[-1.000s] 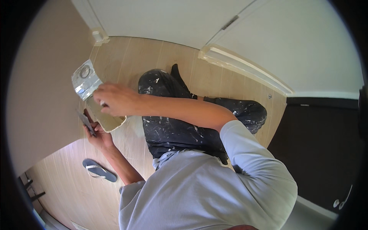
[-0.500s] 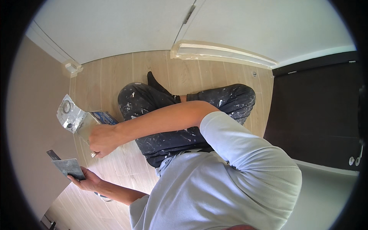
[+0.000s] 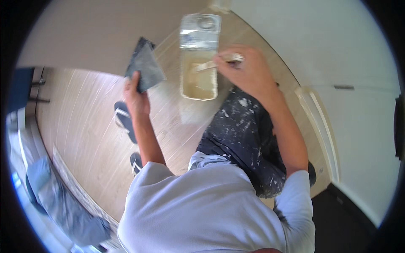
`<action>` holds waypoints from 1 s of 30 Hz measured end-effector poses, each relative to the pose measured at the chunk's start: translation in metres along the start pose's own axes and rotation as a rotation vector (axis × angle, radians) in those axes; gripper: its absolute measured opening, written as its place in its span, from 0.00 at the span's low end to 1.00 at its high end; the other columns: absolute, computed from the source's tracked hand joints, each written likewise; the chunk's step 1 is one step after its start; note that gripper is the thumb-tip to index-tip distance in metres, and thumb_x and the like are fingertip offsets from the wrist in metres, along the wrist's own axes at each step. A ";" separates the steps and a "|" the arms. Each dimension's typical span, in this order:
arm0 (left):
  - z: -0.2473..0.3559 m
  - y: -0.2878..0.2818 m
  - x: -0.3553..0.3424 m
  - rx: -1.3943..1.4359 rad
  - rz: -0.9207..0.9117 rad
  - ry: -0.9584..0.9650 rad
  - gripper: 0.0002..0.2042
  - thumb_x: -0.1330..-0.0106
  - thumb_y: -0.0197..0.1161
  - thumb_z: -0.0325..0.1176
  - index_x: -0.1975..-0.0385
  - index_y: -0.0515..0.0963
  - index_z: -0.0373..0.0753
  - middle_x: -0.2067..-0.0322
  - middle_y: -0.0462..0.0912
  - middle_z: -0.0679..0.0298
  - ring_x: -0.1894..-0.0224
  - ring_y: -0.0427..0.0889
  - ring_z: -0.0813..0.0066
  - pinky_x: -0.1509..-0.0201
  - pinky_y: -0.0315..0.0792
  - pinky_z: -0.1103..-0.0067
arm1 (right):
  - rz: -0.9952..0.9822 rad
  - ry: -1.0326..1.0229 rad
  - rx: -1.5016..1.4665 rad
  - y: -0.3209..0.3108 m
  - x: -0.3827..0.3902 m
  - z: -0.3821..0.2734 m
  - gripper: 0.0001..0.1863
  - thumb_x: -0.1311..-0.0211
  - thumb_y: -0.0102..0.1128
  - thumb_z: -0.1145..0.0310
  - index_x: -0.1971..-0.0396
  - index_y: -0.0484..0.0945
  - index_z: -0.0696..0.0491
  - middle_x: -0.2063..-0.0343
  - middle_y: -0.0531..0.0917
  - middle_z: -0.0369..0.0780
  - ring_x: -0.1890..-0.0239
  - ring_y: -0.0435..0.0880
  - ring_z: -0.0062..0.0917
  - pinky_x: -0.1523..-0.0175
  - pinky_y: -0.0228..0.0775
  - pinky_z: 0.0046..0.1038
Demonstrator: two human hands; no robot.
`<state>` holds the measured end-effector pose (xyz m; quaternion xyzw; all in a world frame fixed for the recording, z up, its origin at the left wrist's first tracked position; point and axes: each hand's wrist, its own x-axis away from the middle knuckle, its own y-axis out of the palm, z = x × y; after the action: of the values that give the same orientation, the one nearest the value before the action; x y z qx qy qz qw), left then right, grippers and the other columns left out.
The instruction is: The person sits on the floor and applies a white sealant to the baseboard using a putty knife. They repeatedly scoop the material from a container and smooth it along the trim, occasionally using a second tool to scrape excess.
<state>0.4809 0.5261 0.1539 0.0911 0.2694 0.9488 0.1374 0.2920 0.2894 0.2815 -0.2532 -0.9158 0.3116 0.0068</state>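
Note:
My right hand (image 3: 249, 74) is closed around a narrow, pale-smeared spatula (image 3: 204, 66). The tool's tip reaches over a rectangular tub (image 3: 182, 82) of cream-coloured paste on the floor. Motion blurs this hand somewhat. The tub's silvery lid (image 3: 200, 38) is folded back on its far side. To the left of the tub, my left hand (image 3: 137, 99) grips a flat grey scraper plate (image 3: 151, 69), thumb on its face. A darker flat piece (image 3: 141, 45) shows behind that plate; whether it is a separate tool cannot be told.
A pair of dark flip-flops (image 3: 124, 120) lies on the wood floor left of my left forearm. My paint-spotted trousers (image 3: 240, 135) are right of the tub. White door panels (image 3: 358, 114) rise at the right. Grey cloth (image 3: 69, 202) is at lower left.
My view has turned left, bringing the tub to the upper middle. My right hand now holds the spatula over the paste. The left hand still grips the scraper plate.

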 end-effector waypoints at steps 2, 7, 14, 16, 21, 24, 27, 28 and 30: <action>0.002 -0.020 0.006 0.050 0.007 -0.037 0.11 0.38 0.58 0.26 0.57 0.78 0.31 0.59 0.82 0.61 0.54 0.79 0.74 0.47 0.71 0.79 | -0.020 0.007 0.023 0.000 -0.001 -0.005 0.14 0.44 0.64 0.60 0.71 0.84 0.58 0.71 0.83 0.47 0.72 0.83 0.39 0.62 0.75 0.33; 0.013 -0.008 0.023 -0.099 -0.039 0.017 0.14 0.43 0.55 0.21 0.57 0.79 0.31 0.63 0.83 0.65 0.63 0.79 0.78 0.52 0.70 0.84 | -0.089 0.005 0.151 0.013 -0.005 -0.003 0.13 0.45 0.65 0.62 0.71 0.83 0.59 0.75 0.82 0.47 0.72 0.82 0.38 0.64 0.73 0.35; 0.015 0.003 0.021 0.138 -0.050 -0.061 0.12 0.41 0.57 0.20 0.57 0.78 0.30 0.60 0.84 0.61 0.59 0.84 0.74 0.52 0.78 0.77 | -0.300 0.034 0.236 0.044 -0.016 0.017 0.15 0.45 0.64 0.59 0.72 0.83 0.57 0.81 0.81 0.48 0.76 0.81 0.41 0.67 0.72 0.36; 0.016 0.006 0.023 0.207 -0.009 -0.098 0.12 0.40 0.57 0.21 0.57 0.78 0.30 0.60 0.84 0.60 0.60 0.84 0.73 0.52 0.78 0.77 | -0.311 -0.002 0.295 0.050 -0.016 0.022 0.16 0.45 0.64 0.58 0.71 0.84 0.57 0.80 0.81 0.48 0.76 0.81 0.40 0.67 0.71 0.35; 0.013 -0.005 0.019 0.218 0.130 -0.107 0.09 0.34 0.60 0.29 0.57 0.77 0.33 0.60 0.83 0.62 0.59 0.84 0.74 0.51 0.80 0.76 | -0.271 0.080 0.154 0.029 -0.025 -0.002 0.15 0.43 0.63 0.60 0.71 0.83 0.58 0.78 0.81 0.50 0.75 0.81 0.43 0.66 0.71 0.37; 0.008 -0.006 0.019 0.230 0.132 -0.104 0.09 0.33 0.61 0.31 0.58 0.76 0.34 0.60 0.83 0.62 0.59 0.84 0.74 0.52 0.80 0.77 | -0.275 -0.072 0.237 0.045 -0.025 0.015 0.14 0.43 0.62 0.61 0.70 0.83 0.59 0.77 0.81 0.51 0.75 0.81 0.42 0.66 0.71 0.37; 0.007 -0.001 0.022 0.256 0.135 -0.099 0.08 0.33 0.61 0.29 0.58 0.76 0.34 0.60 0.83 0.62 0.60 0.84 0.75 0.52 0.79 0.78 | -0.277 -0.113 0.170 0.054 -0.020 0.027 0.14 0.43 0.62 0.62 0.69 0.83 0.60 0.78 0.81 0.50 0.76 0.81 0.40 0.67 0.71 0.35; 0.007 0.001 0.023 0.261 0.138 -0.093 0.08 0.33 0.61 0.28 0.58 0.76 0.34 0.60 0.83 0.61 0.60 0.84 0.75 0.52 0.79 0.78 | -0.280 -0.100 0.114 0.055 -0.018 0.025 0.14 0.43 0.63 0.62 0.69 0.83 0.60 0.78 0.81 0.50 0.76 0.80 0.39 0.67 0.71 0.35; 0.008 -0.003 0.025 0.227 0.156 -0.077 0.07 0.34 0.60 0.27 0.58 0.77 0.34 0.61 0.83 0.62 0.60 0.83 0.76 0.53 0.78 0.79 | -0.307 0.055 0.088 0.040 -0.023 0.006 0.15 0.43 0.63 0.62 0.69 0.83 0.61 0.77 0.81 0.50 0.76 0.80 0.39 0.67 0.71 0.34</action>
<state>0.4595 0.5401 0.1615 0.1633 0.3616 0.9158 0.0621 0.3294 0.3022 0.2575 -0.1180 -0.9287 0.3397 0.0908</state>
